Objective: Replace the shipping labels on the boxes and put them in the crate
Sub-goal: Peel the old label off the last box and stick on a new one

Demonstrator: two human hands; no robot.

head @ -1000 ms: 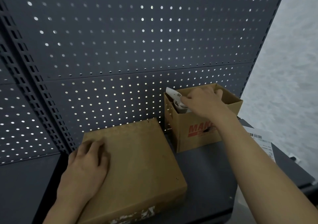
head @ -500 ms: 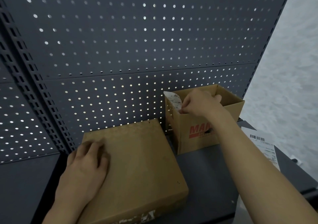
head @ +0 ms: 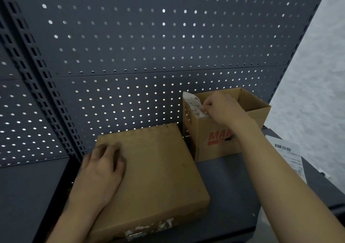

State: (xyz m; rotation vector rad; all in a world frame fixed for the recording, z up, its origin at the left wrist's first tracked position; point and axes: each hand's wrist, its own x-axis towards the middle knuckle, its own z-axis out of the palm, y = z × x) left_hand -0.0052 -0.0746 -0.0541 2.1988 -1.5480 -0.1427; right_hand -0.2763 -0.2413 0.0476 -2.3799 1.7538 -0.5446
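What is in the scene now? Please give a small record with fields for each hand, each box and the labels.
left hand: rests flat on top of the flat closed box, fingers relaxed
right hand: pinches the white label at the top left corner of the open box
open box: upright, red print on its front, behind and right of the flat closed box
loose label sheet: lies at the right end of the shelf, barcode up

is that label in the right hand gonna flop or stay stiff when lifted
Likely floppy: the label curls over where the right hand pinches it at the corner of the open box. Probably very light, and thin enough to crease if tugged.
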